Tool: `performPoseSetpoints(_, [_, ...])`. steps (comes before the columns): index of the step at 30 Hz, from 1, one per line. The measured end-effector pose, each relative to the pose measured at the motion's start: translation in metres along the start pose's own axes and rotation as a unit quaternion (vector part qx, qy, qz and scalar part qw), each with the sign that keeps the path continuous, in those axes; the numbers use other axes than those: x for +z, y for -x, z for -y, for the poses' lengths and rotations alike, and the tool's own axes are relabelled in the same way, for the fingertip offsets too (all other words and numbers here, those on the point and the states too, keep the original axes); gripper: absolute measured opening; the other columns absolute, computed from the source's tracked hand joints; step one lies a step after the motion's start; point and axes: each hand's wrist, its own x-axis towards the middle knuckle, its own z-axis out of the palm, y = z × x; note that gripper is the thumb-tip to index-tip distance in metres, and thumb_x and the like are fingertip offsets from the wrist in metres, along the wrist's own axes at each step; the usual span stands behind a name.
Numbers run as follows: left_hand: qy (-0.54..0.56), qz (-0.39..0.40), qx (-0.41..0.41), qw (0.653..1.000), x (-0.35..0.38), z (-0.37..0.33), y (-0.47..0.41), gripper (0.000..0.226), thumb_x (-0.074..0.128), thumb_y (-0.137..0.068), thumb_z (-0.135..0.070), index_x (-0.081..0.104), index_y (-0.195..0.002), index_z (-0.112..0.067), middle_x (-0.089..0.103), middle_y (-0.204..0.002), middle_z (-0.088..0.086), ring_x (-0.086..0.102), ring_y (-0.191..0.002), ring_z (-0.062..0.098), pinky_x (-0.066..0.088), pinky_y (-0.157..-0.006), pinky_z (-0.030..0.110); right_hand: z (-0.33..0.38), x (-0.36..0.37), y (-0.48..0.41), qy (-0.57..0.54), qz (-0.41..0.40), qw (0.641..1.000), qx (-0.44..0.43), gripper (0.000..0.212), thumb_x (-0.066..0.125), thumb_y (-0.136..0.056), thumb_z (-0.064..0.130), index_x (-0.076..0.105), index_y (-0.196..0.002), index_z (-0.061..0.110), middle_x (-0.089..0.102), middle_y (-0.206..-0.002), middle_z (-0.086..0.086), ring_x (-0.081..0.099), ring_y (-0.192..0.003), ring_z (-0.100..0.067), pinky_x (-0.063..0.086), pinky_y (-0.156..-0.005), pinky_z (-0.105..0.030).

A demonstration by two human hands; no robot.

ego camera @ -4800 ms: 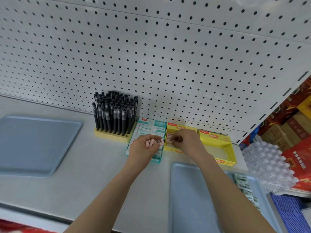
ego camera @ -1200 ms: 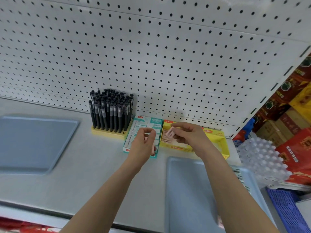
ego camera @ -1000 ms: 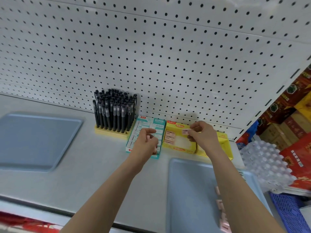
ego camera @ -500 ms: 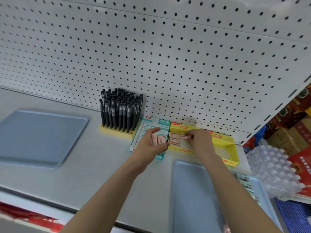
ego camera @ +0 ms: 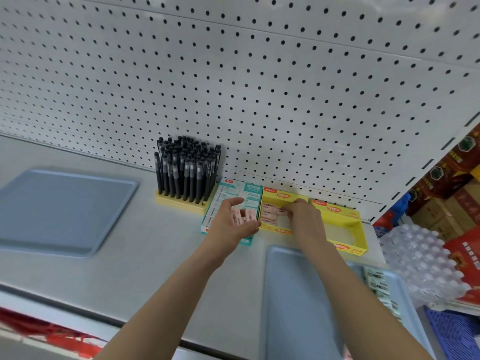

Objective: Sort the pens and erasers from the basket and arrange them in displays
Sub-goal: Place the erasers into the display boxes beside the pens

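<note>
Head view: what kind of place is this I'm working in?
Most likely a stationery aisle in a shop: white pegboard backing, a stand of black pens, yellow eraser display boxes holding pink erasers, stacked cartons at right.

Left hand [ego camera: 233,226] cupped palm-up; right hand [ego camera: 305,222] reaches forward, fingers [ego camera: 292,212] pinched.
</note>
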Motion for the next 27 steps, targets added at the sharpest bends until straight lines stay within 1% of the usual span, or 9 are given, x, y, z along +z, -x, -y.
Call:
performPoseSetpoints(3, [0.022, -0.002, 0.011, 1.000, 0.001, -0.002, 0.001, 0.053, 0.072, -0.084, -0.004, 0.045, -0.127, -0.020, 0.064, -0.107, 0.001, 0.069, -0.094, 0.018, 0.059, -0.080, 0.032, 0.006, -0.009, 0.001, -0.046, -0.059, 0.997, -0.005, 0.029, 0.054, -0.091, 0.009, 0.073, -0.111, 0.019, 0.069, -0.111, -0.003, 0.063, -0.099, -0.026, 0.046, -0.083, -0.032])
performPoseSetpoints(5, [0.044, -0.009, 0.018, 0.999, 0.002, -0.002, 0.000, 0.048, 0.071, -0.085, -0.004, 0.046, -0.125, -0.016, 0.069, -0.102, 0.006, 0.071, -0.087, 0.020, 0.060, -0.076, 0.029, 0.018, -0.024, 0.003, -0.183, -0.080, 0.980, -0.007, 0.021, 0.060, -0.092, 0.018, 0.075, -0.105, 0.021, 0.072, -0.102, 0.004, 0.065, -0.090, -0.016, 0.048, -0.082, -0.031])
performPoseSetpoints(9, [0.048, -0.008, 0.031, 0.998, 0.004, -0.002, -0.002, 0.043, 0.069, -0.086, 0.001, 0.047, -0.121, -0.012, 0.070, -0.099, 0.015, 0.070, -0.076, 0.017, 0.057, -0.067, 0.024, 0.038, -0.046, 0.007, -0.462, 0.130, 0.877, -0.005, 0.011, 0.070, -0.088, 0.022, 0.076, -0.095, 0.016, 0.074, -0.081, -0.001, 0.063, -0.067, -0.012, 0.051, -0.060, -0.025])
performPoseSetpoints(11, [0.046, -0.004, 0.034, 0.998, 0.005, -0.004, -0.003, 0.042, 0.068, -0.087, 0.001, 0.046, -0.120, -0.011, 0.069, -0.098, 0.017, 0.069, -0.073, 0.018, 0.057, -0.066, 0.023, 0.037, -0.046, 0.007, -0.486, 0.139, 0.863, -0.011, 0.008, 0.072, -0.086, 0.012, 0.076, -0.093, 0.012, 0.074, -0.079, -0.005, 0.062, -0.064, -0.014, 0.051, -0.058, -0.022])
performPoseSetpoints(13, [0.049, -0.006, 0.031, 0.998, 0.005, -0.005, -0.004, 0.039, 0.064, -0.090, -0.001, 0.045, -0.121, -0.013, 0.068, -0.100, 0.016, 0.070, -0.073, 0.020, 0.058, -0.068, 0.024, 0.026, -0.045, 0.005, -0.505, 0.086, 0.858, 0.023, 0.010, 0.068, -0.088, 0.006, 0.075, -0.093, 0.013, 0.072, -0.075, -0.005, 0.063, -0.060, -0.015, 0.053, -0.059, -0.022])
performPoseSetpoints(17, [0.015, -0.028, 0.008, 0.999, 0.001, -0.002, -0.007, 0.029, 0.056, -0.096, -0.013, 0.045, -0.122, -0.018, 0.059, -0.095, 0.008, 0.059, -0.064, 0.011, 0.053, -0.062, 0.023, -0.011, -0.042, -0.004, -0.352, -0.030, 0.931, 0.095, 0.013, 0.062, -0.089, 0.009, 0.072, -0.089, 0.018, 0.071, -0.069, 0.000, 0.069, -0.056, -0.016, 0.058, -0.070, -0.033])
performPoseSetpoints(21, [0.012, -0.022, -0.024, 0.999, 0.001, -0.004, -0.008, 0.032, 0.042, -0.096, -0.008, 0.043, -0.126, -0.018, 0.054, -0.092, 0.010, 0.054, -0.076, 0.016, 0.051, -0.068, 0.028, -0.022, -0.030, -0.006, -0.260, 0.056, 0.958, 0.106, 0.010, 0.061, -0.089, 0.007, 0.070, -0.092, 0.010, 0.072, -0.067, -0.005, 0.070, -0.055, -0.012, 0.057, -0.073, -0.029])
performPoseSetpoints(24, [0.015, -0.002, -0.020, 1.000, 0.004, -0.008, -0.008, 0.045, 0.030, -0.095, 0.005, 0.039, -0.133, -0.015, 0.051, -0.109, 0.009, 0.057, -0.089, 0.018, 0.057, -0.078, 0.031, -0.018, -0.025, -0.007, -0.250, 0.077, 0.961, 0.092, 0.010, 0.060, -0.090, 0.007, 0.069, -0.091, 0.012, 0.072, -0.069, -0.004, 0.071, -0.060, -0.013, 0.057, -0.069, -0.026])
performPoseSetpoints(27, [0.028, 0.019, 0.004, 0.999, 0.004, -0.007, -0.006, 0.048, 0.034, -0.101, 0.002, 0.030, -0.144, -0.019, 0.051, -0.125, 0.010, 0.061, -0.104, 0.018, 0.057, -0.086, 0.032, -0.017, -0.021, -0.011, -0.177, 0.095, 0.978, 0.059, 0.015, 0.070, -0.082, 0.013, 0.072, -0.097, 0.016, 0.072, -0.084, 0.000, 0.068, -0.075, -0.014, 0.051, -0.067, -0.024])
